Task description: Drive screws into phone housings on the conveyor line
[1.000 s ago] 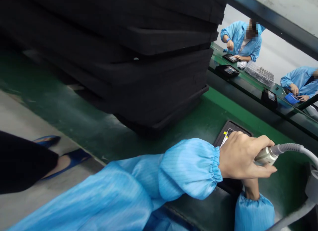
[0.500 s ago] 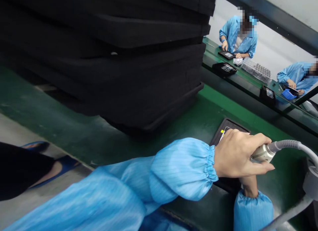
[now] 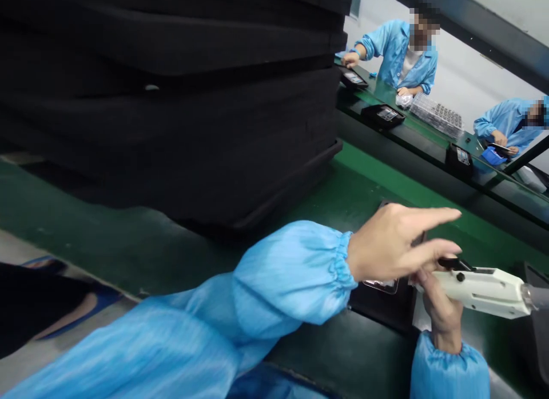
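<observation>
My left hand (image 3: 392,244) reaches across from the left over a black tray (image 3: 392,316). Its index finger and thumb are stretched out and apart, while the other fingers are hidden. Beyond the thumb, my right hand (image 3: 444,313) grips the front end of a cream-white electric screwdriver (image 3: 482,290) with a black lever. The tool lies nearly sideways, its cable end to the right and its tip hidden behind the hands. Part of a phone-like device (image 3: 386,286) shows in the tray beneath my left hand.
A tall stack of black trays (image 3: 193,130) fills the left of the green bench (image 3: 343,353). Behind, two co-workers in blue sit at another bench with black trays (image 3: 384,116) and a clear compartment tray (image 3: 437,116). Another dark object (image 3: 536,324) stands at the right edge.
The electric screwdriver has swung from mostly hidden behind my left hand to lying sideways, its body in sight. My right hand now shows around it. A co-worker's hand and tray have moved left.
</observation>
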Demonstrator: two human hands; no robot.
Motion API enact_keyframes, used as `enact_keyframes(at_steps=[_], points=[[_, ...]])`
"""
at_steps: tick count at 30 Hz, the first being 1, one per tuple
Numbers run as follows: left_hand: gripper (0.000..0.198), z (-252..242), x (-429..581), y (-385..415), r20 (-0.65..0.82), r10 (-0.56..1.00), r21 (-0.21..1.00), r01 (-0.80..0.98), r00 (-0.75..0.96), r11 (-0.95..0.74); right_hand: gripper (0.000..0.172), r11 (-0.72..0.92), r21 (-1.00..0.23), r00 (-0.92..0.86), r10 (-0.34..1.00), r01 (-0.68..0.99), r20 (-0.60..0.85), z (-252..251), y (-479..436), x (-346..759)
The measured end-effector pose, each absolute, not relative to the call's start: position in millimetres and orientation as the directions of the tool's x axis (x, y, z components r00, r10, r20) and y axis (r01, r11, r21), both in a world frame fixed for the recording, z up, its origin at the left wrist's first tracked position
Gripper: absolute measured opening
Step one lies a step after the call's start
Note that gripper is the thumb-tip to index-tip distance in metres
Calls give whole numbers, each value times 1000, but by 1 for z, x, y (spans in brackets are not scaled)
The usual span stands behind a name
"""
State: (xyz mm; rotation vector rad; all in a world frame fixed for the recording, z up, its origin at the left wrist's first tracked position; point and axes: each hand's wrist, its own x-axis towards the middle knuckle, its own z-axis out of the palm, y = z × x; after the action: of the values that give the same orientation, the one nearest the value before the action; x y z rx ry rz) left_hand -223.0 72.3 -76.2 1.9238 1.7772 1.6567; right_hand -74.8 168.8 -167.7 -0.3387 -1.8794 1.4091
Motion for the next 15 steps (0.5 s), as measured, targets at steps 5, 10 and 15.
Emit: enact_keyframes(at_steps=[5,10,15], points=[[38,-83,-258,86,339,888,534,841,-310,89,31,332,-873,-454,755,-357,473,-155,185,-72],[35,-126,-278,81,94,920,420,853,-380,310,42,487,-863,-368,833,133,414,-180,230,-33],[40,-184,-278,58,66,884,501,782,-462,371,31,804,-505,-575,585,314,573,-228,282,7]])
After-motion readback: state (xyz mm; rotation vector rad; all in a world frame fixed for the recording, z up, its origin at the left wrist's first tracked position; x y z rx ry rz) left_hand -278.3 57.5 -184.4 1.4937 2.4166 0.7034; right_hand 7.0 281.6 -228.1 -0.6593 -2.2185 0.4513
